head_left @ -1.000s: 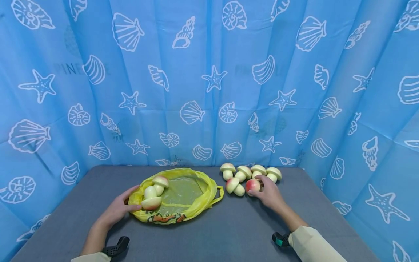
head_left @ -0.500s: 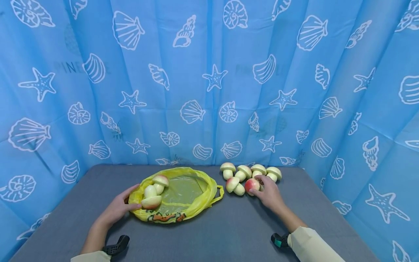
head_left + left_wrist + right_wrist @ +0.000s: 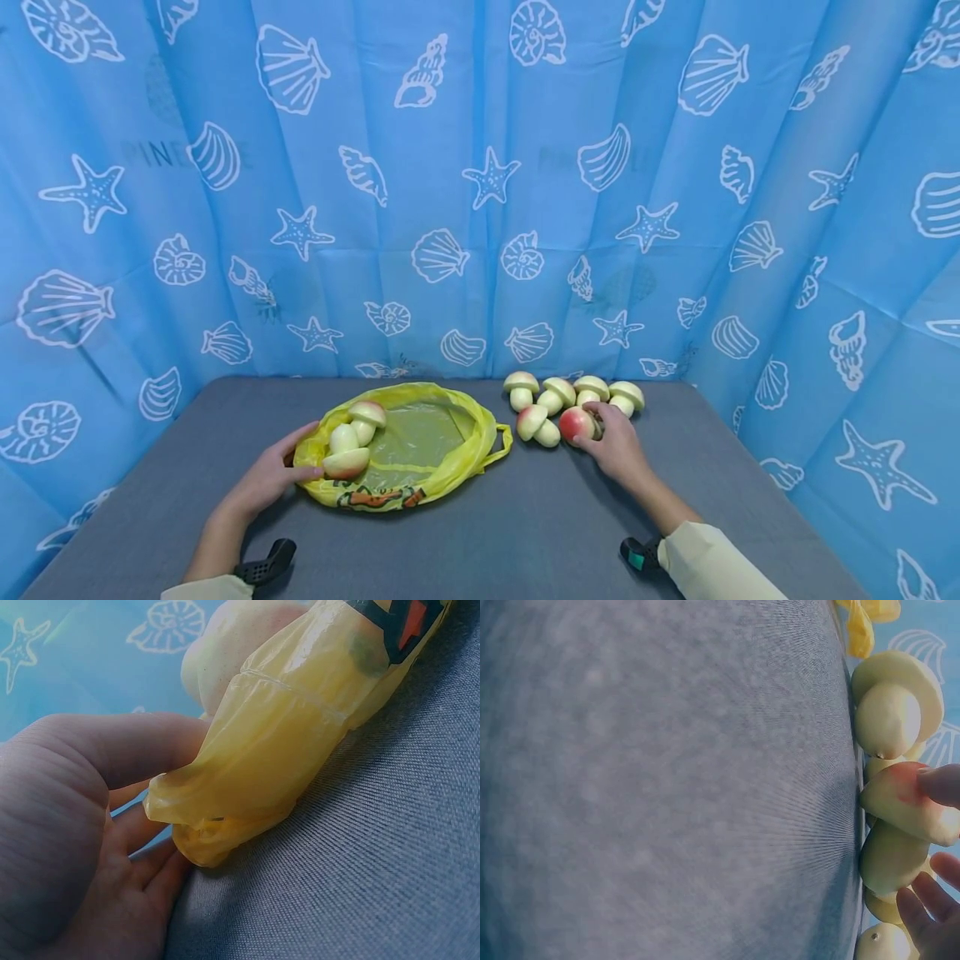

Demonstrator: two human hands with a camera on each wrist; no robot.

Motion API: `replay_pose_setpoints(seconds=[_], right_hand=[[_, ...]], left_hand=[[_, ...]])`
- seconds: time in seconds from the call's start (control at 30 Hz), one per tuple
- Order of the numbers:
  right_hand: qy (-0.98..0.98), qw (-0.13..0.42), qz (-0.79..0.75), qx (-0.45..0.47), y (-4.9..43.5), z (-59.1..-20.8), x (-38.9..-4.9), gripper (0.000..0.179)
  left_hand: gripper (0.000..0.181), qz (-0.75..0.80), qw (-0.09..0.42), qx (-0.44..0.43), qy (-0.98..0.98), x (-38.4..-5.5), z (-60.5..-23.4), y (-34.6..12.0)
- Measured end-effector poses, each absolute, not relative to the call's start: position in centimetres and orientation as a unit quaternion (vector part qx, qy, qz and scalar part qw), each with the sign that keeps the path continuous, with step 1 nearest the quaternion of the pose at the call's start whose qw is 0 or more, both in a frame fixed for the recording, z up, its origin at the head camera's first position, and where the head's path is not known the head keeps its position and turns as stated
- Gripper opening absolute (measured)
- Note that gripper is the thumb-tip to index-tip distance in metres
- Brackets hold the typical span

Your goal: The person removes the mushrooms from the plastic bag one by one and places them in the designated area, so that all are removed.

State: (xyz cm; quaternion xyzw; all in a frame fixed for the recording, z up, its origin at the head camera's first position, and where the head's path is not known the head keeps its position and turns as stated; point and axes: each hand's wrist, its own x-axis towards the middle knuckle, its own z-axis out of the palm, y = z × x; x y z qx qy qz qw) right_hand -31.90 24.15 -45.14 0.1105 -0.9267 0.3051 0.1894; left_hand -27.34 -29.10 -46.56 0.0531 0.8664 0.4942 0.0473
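On the left, a yellow plastic bag (image 3: pixel 450 483) lies with its mouth spread wide. Two toy mushrooms, one with its pale-and-pink cap (image 3: pixel 347 463) nearest me, lie at its left end. My left hand (image 3: pixel 262 479) holds that end of the bag, thumb (image 3: pixel 150 746) at the rim and fingers behind the plastic. At the right, my right hand (image 3: pixel 617 442) grips a red-capped toy mushroom (image 3: pixel 576 424). In the right wrist view its thumb (image 3: pixel 941 786) presses the cap (image 3: pixel 907 796), with the fingers beside the stem.
Several more toy mushrooms (image 3: pixel 557 395) cluster around the right hand, one (image 3: pixel 537 425) just left of the gripped one. The bag's handle loop (image 3: pixel 501 448) points toward them. A blue shell-patterned curtain (image 3: pixel 480 208) rises behind the grey table (image 3: pixel 480 550).
The gripped mushroom's cap has shifted very slightly left in my right hand. My left hand and the bag stay as they were.
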Motion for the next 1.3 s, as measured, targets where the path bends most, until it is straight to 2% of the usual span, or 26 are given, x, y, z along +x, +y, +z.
replay_pose_setpoints(seconds=[0.87,1.3], right_hand=[[-0.913,0.207,0.338,0.091,23.5,-44.1,-31.0,0.046],[-0.874,0.225,0.425,0.071,21.8,-42.7,-30.4,0.04]], left_hand=[[0.088,0.499,0.05,0.049,0.864,-27.6,-46.7,-29.1],[0.088,0.501,0.047,0.051,0.862,-27.6,-46.6,-29.2]])
